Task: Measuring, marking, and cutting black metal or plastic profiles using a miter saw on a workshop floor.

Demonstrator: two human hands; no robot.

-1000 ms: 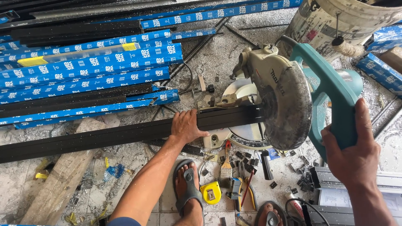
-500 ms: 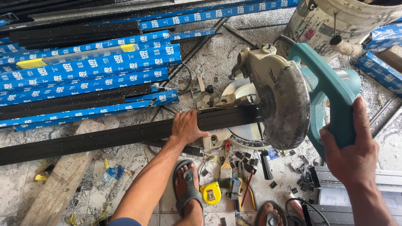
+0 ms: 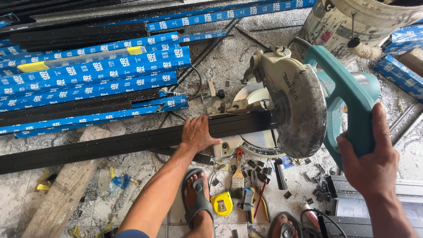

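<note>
Head view risk: the black bar (image 3: 132,143), laid across the saw (image 3: 304,110) bed under the blade guard, could shift if pressed too lightly.
Left hand (image 3: 199,134): fingers laid flat together on the bar, near the blade; a slip could be dangerous.
Right hand (image 3: 374,163): fingers wrapped around the teal handle.
Counts: one saw, one bucket (image 3: 352,22), one tape measure (image 3: 221,203), one brush (image 3: 238,174); blue-wrapped bars (image 3: 88,70) cannot be counted surely.
</note>
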